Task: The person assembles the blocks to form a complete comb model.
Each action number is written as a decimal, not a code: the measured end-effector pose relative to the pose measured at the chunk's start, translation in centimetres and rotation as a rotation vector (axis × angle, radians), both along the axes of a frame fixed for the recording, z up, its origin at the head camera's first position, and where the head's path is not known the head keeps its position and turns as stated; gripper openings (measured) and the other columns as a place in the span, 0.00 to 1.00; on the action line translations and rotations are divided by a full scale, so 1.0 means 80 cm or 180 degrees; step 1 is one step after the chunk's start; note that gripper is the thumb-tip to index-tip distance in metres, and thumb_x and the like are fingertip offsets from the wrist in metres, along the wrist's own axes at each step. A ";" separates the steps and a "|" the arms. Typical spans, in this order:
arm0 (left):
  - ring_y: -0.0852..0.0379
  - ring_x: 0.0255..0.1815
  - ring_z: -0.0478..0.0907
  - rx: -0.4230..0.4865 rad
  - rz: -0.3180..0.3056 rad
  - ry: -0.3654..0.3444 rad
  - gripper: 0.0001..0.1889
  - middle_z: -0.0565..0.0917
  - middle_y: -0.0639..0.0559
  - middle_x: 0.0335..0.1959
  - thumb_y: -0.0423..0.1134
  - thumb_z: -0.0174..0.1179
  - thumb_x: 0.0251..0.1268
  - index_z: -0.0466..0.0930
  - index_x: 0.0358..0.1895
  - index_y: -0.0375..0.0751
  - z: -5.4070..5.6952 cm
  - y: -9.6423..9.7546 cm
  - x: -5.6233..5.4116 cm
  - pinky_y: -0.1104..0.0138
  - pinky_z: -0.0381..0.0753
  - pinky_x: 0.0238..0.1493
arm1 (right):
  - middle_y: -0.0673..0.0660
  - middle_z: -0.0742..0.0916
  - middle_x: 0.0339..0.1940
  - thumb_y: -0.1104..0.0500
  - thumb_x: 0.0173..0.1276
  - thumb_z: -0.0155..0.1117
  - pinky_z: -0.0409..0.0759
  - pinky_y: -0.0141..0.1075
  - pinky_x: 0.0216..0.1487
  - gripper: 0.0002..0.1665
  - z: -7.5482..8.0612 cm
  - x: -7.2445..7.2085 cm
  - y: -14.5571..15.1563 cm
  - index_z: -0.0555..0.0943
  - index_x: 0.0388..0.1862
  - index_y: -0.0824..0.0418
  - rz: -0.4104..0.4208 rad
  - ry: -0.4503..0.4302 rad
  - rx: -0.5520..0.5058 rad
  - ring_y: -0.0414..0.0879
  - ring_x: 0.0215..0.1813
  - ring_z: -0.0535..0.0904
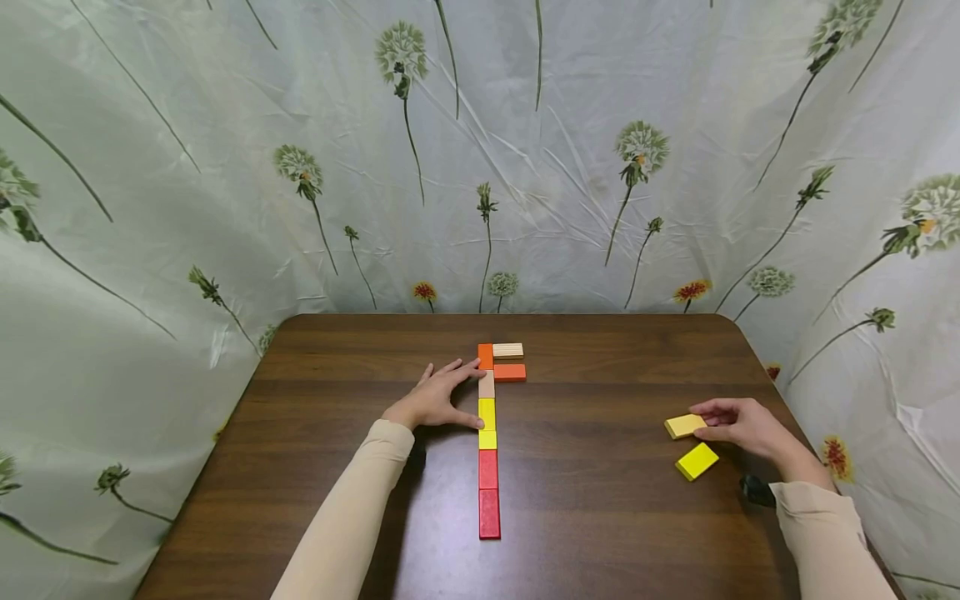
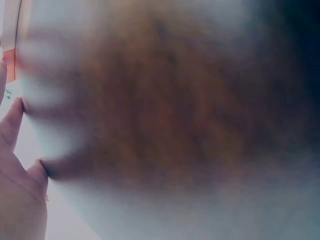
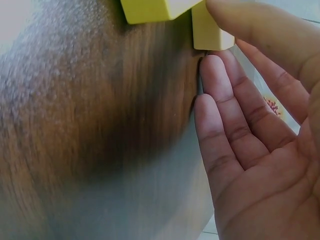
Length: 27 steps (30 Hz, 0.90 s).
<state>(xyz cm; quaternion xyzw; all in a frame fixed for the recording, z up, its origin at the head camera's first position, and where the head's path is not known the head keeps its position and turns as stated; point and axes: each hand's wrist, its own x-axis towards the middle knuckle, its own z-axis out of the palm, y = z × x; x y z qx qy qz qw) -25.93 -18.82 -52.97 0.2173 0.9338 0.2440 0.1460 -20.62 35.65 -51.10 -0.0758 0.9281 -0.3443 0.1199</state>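
Note:
A straight line of wooden blocks runs down the table. From the far end it has an orange block (image 1: 486, 357), a pale wood block (image 1: 487, 385), a yellow block (image 1: 487, 410), a shorter yellow block (image 1: 487, 440) and two red blocks (image 1: 488, 469). My left hand (image 1: 435, 398) lies along the line's left side, fingers spread, with fingertips at the orange and pale blocks and the thumb at the yellow one. On the right, my right hand (image 1: 746, 427) pinches the near end of a pale yellow block (image 1: 681, 427) between thumb and fingers. Closer to me lies a bright yellow block (image 1: 697, 461).
A ridged natural-wood block (image 1: 507, 350) and another orange block (image 1: 510, 372) stick out rightward from the line's far end. The brown wooden table (image 1: 592, 517) has rounded far corners. Behind it hangs a flower-patterned curtain (image 1: 555, 242).

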 end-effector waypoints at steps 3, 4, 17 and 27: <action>0.46 0.92 0.47 -0.0008 0.0003 -0.0009 0.49 0.59 0.56 0.89 0.65 0.78 0.57 0.68 0.83 0.61 0.000 0.000 -0.001 0.32 0.34 0.86 | 0.63 0.91 0.47 0.59 0.69 0.79 0.82 0.27 0.39 0.25 0.000 -0.001 -0.002 0.86 0.58 0.74 0.0015 0.0016 0.0022 0.32 0.38 0.79; 0.46 0.92 0.47 -0.0008 0.0006 -0.0011 0.49 0.59 0.55 0.89 0.65 0.78 0.57 0.68 0.83 0.61 0.000 0.000 -0.001 0.32 0.34 0.86 | 0.64 0.91 0.47 0.59 0.69 0.79 0.82 0.27 0.39 0.25 0.000 -0.002 -0.003 0.86 0.58 0.74 0.0011 0.0014 0.0025 0.32 0.38 0.79; 0.45 0.92 0.49 0.0028 0.0006 0.0023 0.49 0.62 0.53 0.88 0.65 0.79 0.56 0.69 0.82 0.60 0.003 0.001 0.002 0.31 0.36 0.86 | 0.64 0.91 0.47 0.61 0.69 0.79 0.83 0.26 0.41 0.28 0.000 -0.006 0.001 0.83 0.60 0.78 0.0017 -0.0112 -0.0031 0.32 0.39 0.80; 0.47 0.92 0.49 -0.0009 0.0020 0.0015 0.50 0.60 0.54 0.89 0.66 0.78 0.56 0.68 0.82 0.61 0.000 0.001 0.001 0.32 0.36 0.87 | 0.63 0.91 0.45 0.62 0.68 0.79 0.84 0.27 0.40 0.27 -0.002 -0.009 0.001 0.83 0.59 0.78 0.0027 -0.0165 -0.0032 0.35 0.39 0.81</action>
